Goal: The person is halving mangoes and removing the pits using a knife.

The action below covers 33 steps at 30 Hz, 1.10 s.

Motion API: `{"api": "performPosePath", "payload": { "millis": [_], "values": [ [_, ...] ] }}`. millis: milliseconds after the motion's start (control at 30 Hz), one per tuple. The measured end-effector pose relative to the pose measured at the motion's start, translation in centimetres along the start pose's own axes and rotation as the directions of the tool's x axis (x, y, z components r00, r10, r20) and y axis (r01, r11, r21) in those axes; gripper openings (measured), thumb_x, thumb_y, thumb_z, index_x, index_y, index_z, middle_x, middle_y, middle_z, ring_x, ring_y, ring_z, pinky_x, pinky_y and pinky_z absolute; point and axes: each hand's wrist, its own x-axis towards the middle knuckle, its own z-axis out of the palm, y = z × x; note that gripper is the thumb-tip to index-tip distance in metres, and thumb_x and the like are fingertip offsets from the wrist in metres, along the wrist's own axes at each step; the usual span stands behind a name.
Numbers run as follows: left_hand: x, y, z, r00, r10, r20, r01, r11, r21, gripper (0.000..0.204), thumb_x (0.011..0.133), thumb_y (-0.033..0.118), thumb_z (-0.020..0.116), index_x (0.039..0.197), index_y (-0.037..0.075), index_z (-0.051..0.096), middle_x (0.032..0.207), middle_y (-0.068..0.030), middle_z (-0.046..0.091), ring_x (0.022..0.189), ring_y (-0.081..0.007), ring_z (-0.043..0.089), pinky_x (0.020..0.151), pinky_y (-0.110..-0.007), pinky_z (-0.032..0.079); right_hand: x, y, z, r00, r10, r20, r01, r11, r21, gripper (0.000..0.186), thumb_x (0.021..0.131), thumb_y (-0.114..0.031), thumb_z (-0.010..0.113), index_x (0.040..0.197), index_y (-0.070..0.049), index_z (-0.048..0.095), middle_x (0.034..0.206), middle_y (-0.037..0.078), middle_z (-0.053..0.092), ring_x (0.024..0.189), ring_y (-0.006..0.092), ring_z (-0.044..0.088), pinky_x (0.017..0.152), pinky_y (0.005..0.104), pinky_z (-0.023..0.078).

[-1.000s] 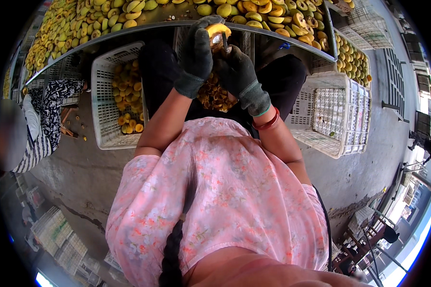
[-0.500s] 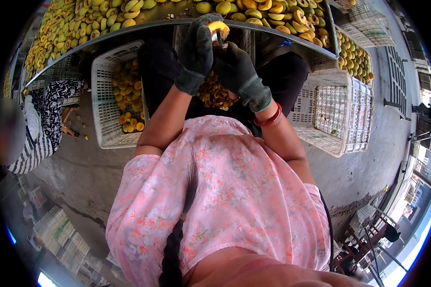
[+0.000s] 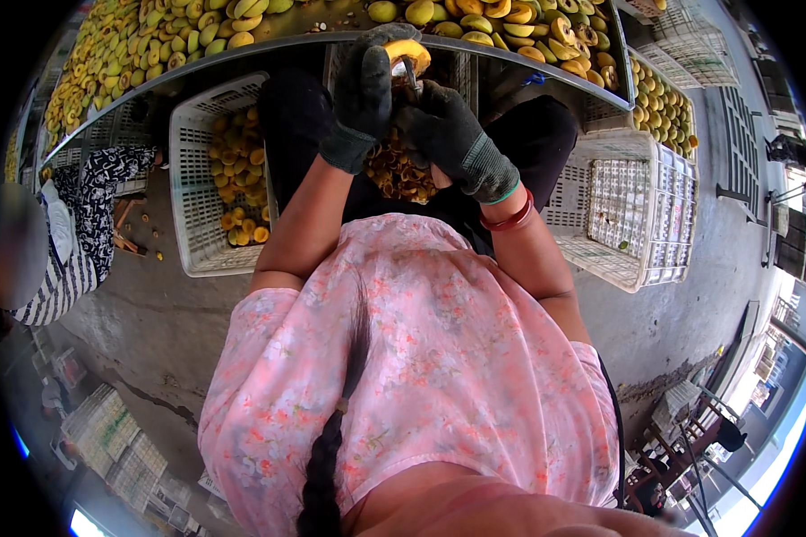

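My left hand (image 3: 364, 103), in a dark grey knit glove, is closed around a halved yellow fruit (image 3: 410, 50) that looks like a peach. My right hand (image 3: 446, 125), gloved alike, grips a small pitting knife (image 3: 410, 73). Its dark, narrow blade is against the cut side of the fruit; the handle is hidden in my fist. Both hands are close together near the table's front edge, above my lap. Below them, between my knees, brownish-yellow fruit pieces (image 3: 392, 177) fill a container that is mostly hidden.
Ahead is a metal-rimmed table (image 3: 546, 64) heaped with green-yellow fruit halves (image 3: 166, 40). A white crate (image 3: 184, 210) with orange-yellow halves stands at my left, a tipped white crate (image 3: 658, 219) at my right. Farther right, another holds halves (image 3: 661, 103). A person (image 3: 81, 246) sits at far left.
My right hand and wrist have moved slightly right, with the wrist turned a little. My left hand has shifted slightly left. The fruit stays in nearly the same place.
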Motion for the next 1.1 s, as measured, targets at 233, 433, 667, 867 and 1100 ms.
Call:
{"api": "performPosePath", "payload": {
  "millis": [233,433,667,867,1100],
  "values": [
    [0.3,0.4,0.0,0.998,-0.056,-0.009,0.056,0.998,-0.022,0.036,0.097,0.025,0.034,0.108,0.001,0.058,0.106,-0.0114,0.062,0.098,-0.0212,0.059,0.087,-0.031,0.045,0.7,1.2,-0.3,0.953,-0.298,0.049,0.300,0.915,-0.270,0.008,0.087,-0.010,0.052,0.092,-0.005,0.049,0.060,0.001,0.049,0.046,0.0086,0.047,0.040,0.0231,0.038],
    [1.4,1.9,-0.8,0.961,-0.264,0.083,0.271,0.959,-0.079,0.039,0.097,0.029,0.034,0.103,0.001,0.061,0.099,-0.0099,0.065,0.091,-0.0197,0.062,0.081,-0.029,0.049,-0.2,0.2,0.4,0.999,-0.034,-0.002,0.034,0.998,0.054,0.008,0.088,-0.013,0.054,0.093,-0.008,0.050,0.062,-0.002,0.046,0.048,0.0066,0.043,0.041,0.0214,0.037],
    [0.6,0.2,-0.3,0.998,-0.019,-0.068,0.019,1.000,0.003,0.042,0.097,0.030,0.032,0.100,0.000,0.062,0.094,-0.0113,0.066,0.086,-0.0201,0.064,0.077,-0.030,0.050,0.4,0.6,0.3,0.965,-0.252,0.071,0.261,0.952,-0.162,0.010,0.087,-0.012,0.053,0.096,-0.008,0.052,0.065,-0.002,0.049,0.050,0.0062,0.045,0.043,0.0213,0.037],
    [0.4,-0.5,-0.6,0.992,0.091,-0.083,-0.084,0.993,0.084,0.041,0.096,0.029,0.033,0.100,0.000,0.062,0.095,-0.0115,0.065,0.087,-0.0213,0.063,0.077,-0.031,0.050,2.0,2.1,-0.7,0.829,-0.530,0.177,0.543,0.691,-0.476,0.014,0.085,-0.008,0.052,0.098,-0.005,0.051,0.066,0.000,0.051,0.049,0.0079,0.049,0.043,0.0229,0.039],
    [0.5,0.3,0.1,0.987,0.148,-0.059,-0.143,0.986,0.081,0.041,0.096,0.031,0.035,0.099,0.001,0.062,0.097,-0.0117,0.064,0.090,-0.0218,0.061,0.080,-0.032,0.048,1.2,2.4,-1.0,0.957,-0.267,0.115,0.290,0.888,-0.357,0.013,0.084,-0.008,0.053,0.097,-0.005,0.050,0.065,-0.001,0.050,0.048,0.0084,0.049,0.042,0.0231,0.039]
  ]
}}
